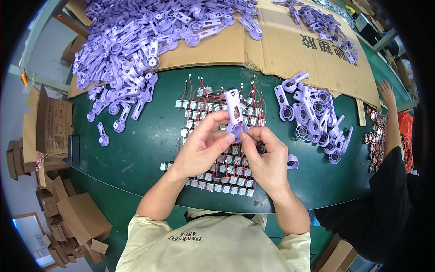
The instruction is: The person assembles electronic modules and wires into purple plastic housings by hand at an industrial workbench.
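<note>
Lilac housing (232, 103), green table (124, 163), motors (218, 187) — silver

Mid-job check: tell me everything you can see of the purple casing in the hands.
The purple casing looks like smooth, hard plastic: a long handle with a dark-showing cutout and a small hole near its rounded tip, joined to a wide, open ring. It is held above the small silver motors, handle pointing away from the person, ring nearer. The left hand grips its left side; the right hand has its fingertips at the ring's right edge, their exact grip unclear.
</note>
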### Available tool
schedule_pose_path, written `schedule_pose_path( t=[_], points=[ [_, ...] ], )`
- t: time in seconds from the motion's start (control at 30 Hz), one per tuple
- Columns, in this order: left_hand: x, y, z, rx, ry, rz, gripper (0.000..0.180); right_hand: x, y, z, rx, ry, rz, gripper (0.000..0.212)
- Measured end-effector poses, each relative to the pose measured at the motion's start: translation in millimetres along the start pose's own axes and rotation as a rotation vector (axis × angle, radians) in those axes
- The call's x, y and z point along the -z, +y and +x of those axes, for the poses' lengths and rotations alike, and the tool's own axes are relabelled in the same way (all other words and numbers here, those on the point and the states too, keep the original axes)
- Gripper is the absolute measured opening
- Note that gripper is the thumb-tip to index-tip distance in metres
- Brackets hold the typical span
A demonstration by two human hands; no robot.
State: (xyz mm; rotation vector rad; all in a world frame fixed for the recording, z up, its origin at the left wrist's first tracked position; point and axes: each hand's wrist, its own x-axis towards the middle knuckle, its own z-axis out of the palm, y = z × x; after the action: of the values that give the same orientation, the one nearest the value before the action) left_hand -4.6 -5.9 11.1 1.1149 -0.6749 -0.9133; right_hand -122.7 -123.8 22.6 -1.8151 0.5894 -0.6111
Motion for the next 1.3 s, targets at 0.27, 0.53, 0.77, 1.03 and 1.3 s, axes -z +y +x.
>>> schedule_pose_path(
  t=[0.27, 0.53, 0.77, 1.03, 1.3],
  points=[
    [0, -4, -1, -0.013, 0.002, -0.007, 0.036, -2, 7, 0, 0.177, 0.081, -0.076, 0.008],
    [-2, -6, -2, 0.059, -0.02, -0.011, 0.037, -2, 0, 1, 0.132, 0.081, -0.126, 0.01],
    [-3, -8, 0, 0.137, 0.005, -0.115, 0.03, 1, 9, 1, 0.224, 0.067, -0.174, 0.01],
    [4, -3, 1, 0.095, 0.144, -0.07, 0.019, 9, -4, 6, 0.136, -0.098, -0.073, 0.021],
    [14, 5, 3, -0.037, 0.22, -0.132, 0.019, 19, -1, 5, 0.217, -0.253, -0.167, 0.02]
  ],
)
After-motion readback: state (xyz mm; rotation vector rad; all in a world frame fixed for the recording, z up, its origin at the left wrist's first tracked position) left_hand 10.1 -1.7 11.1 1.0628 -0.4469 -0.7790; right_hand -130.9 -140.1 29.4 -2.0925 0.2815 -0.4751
